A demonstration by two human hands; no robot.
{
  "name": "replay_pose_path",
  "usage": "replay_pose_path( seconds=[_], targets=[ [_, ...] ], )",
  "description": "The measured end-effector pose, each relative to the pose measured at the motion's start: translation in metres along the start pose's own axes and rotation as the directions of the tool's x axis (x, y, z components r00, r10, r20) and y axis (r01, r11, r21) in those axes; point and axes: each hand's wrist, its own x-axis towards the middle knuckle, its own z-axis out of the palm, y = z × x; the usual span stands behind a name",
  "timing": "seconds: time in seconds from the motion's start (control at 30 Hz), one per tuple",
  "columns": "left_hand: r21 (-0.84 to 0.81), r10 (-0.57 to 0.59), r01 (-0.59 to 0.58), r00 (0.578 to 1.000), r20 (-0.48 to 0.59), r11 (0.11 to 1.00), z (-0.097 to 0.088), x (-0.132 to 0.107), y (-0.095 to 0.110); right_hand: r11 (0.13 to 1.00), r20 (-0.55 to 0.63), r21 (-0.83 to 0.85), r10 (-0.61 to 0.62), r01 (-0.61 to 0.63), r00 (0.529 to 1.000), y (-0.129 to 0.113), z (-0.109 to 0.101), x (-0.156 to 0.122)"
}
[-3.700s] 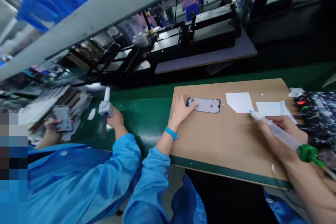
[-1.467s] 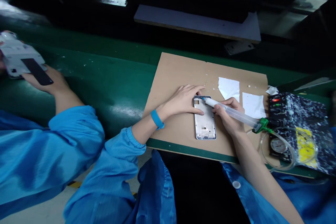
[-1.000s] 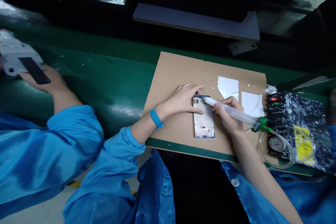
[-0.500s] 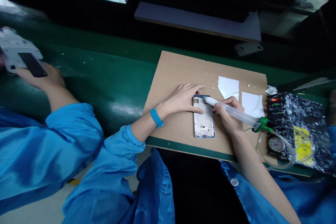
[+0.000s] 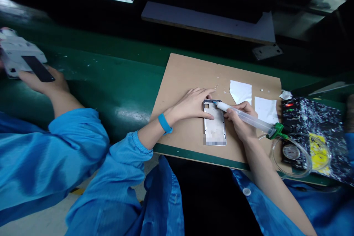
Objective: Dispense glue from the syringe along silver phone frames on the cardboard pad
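frame (image 5: 218,125) lies long axis fore-and-aft. right hand (image 5: 244,124) pinches syringe (image 5: 257,122), tip at far end; left hand (image 5: 192,105) spread, thumb on frame.

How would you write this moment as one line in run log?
left hand: thumb on frame | right hand: holds syringe, tip at frame's far end | frame: lies on cardboard

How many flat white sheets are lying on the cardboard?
2. One sheet lies just beyond the right hand; the other sheet is farther right, near the black box. The crumpled scrap behind the box isn't counted; the right hand could hide another.
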Motion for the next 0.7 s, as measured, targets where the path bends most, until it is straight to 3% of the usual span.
replay_pose_path(
  seconds=[0.7],
  targets=[
    [0.006, -0.008, 0.008, 1.0, 0.01, 1.0, -0.0023, 0.0001, 0.0018, 1.0, -0.006, -0.002, 0.001, -0.001, 1.0, 0.0011, -0.0012, 0.0011]
  ],
)
